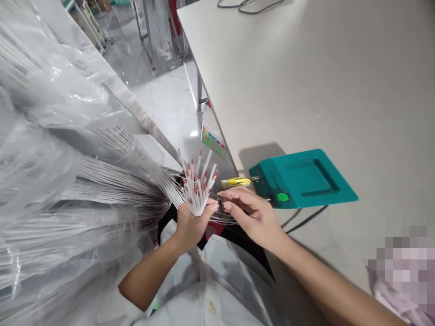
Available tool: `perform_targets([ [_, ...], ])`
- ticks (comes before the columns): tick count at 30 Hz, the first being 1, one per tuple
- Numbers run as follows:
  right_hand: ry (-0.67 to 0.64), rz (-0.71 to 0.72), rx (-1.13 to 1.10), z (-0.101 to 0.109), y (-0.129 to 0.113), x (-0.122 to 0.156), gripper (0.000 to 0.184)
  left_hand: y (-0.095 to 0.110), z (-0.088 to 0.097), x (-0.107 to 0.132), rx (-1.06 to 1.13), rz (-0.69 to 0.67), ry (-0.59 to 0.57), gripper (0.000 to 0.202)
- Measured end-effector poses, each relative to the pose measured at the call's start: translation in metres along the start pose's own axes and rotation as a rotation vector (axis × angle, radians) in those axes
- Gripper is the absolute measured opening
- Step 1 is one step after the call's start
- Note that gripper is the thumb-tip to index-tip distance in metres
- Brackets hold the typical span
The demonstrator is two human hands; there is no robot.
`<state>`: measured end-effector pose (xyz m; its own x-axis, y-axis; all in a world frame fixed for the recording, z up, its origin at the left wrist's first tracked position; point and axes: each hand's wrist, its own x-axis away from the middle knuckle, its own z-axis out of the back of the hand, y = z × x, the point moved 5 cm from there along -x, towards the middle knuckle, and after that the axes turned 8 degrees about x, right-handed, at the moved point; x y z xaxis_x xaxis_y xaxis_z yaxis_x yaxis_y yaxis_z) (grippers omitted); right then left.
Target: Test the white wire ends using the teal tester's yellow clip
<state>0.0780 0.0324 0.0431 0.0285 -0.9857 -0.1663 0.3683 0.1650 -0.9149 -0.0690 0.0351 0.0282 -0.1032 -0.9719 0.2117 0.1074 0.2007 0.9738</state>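
Observation:
Near the middle of the head view, my left hand [192,226] is closed round a bundle of white wires [197,194], whose red-tipped ends fan upward above the fist. Its thumb points right, toward my right hand [253,210]. That hand is just beside the bundle, thumb and forefinger slightly apart, with no held object visible between them. Some thin strands run under and between the two hands. Beyond my right fingers, a yellow-handled clip [236,181] sits at the side of a teal device [306,179] with a green button.
The pale table [306,90] fills the right side, with a dark cable [251,7] at its far edge. Many plastic-wrapped wire bundles [112,181] lie at the left. A metal rack [146,45] stands on the floor behind. Part of a person [401,290] shows at lower right.

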Motion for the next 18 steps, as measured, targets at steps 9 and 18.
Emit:
perform_targets([
  [9, -0.151, 0.145, 0.068, 0.004, -0.014, -0.007, 0.010, 0.009, -0.002, -0.003, -0.010, -0.003, -0.179, 0.016],
  [18, -0.279, 0.714, 0.632, 0.010, -0.036, 0.000, 0.025, -0.008, 0.002, -0.002, 0.171, 0.322, -0.351, 0.028],
])
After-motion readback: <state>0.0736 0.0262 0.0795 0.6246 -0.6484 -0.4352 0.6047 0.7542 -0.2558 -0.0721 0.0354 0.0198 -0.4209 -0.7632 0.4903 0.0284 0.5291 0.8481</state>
